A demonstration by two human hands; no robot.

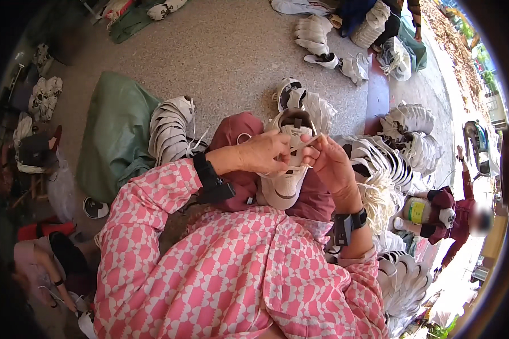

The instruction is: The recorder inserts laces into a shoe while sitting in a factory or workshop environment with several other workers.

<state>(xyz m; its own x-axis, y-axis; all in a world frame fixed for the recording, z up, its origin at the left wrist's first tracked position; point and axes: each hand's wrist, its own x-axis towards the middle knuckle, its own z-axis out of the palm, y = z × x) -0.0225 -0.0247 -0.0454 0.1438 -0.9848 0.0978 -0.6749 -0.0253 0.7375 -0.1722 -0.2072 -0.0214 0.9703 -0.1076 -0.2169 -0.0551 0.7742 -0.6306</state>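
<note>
A white and beige sneaker [281, 191] rests on my lap, over maroon cloth, its toe pointing toward me. My left hand [266, 151] is over the shoe's left side, its fingers closed in a pinch on the shoelace. A loop of the white shoelace [244, 137] stands out beside the left knuckles. My right hand [330, 162] is at the shoe's right side, thumb and fingertips pinched on a pale length of the same lace. Part of the lacing is hidden behind my fingers.
Stacked shoes [172, 131] stand left of my knees, beside a green sack [110, 127]. More stacked shoes [379, 158] and a bundle of white laces [379, 200] lie at the right. Another person in maroon [466, 206] sits far right; one more [48, 260] is at lower left.
</note>
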